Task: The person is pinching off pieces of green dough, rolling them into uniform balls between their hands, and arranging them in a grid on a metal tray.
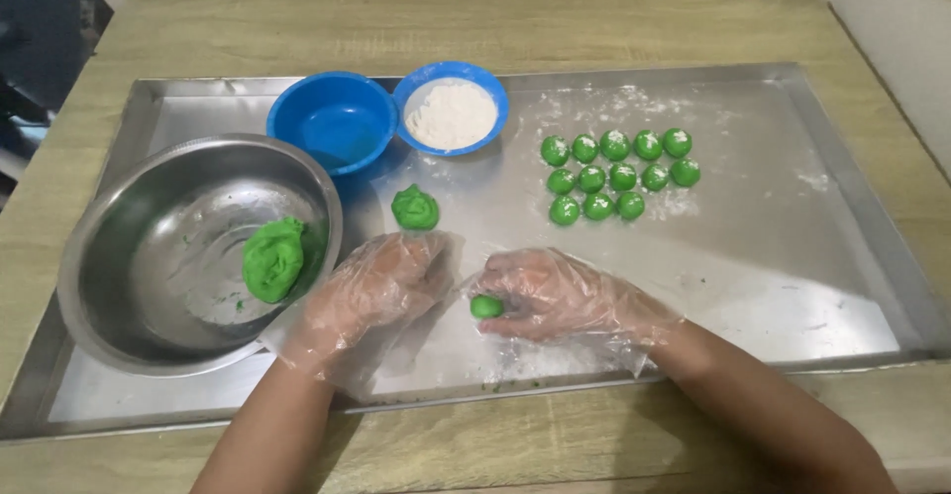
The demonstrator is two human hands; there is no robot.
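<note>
1. A steel bowl (149, 256) stands at the left end of a metal tray (792, 286) on the wooden worktop (614, 23); a lump of green dough (273, 259) leans against its inner right wall.
2. Behind it, an empty blue bowl (332, 120) touches a second blue bowl of white flour (452, 109).
3. A smaller dough lump (415, 208) sits on the tray just in front of them.
4. The left hand (374, 286), in a clear plastic glove, rests loosely curled with nothing visibly in it.
5. The right hand (555, 294), also gloved, has its fingers closed around a small green ball (486, 307), just above the tray.
6. Farther right and back, three rows of rolled green balls (616, 174) lie close together on the floured tray.
</note>
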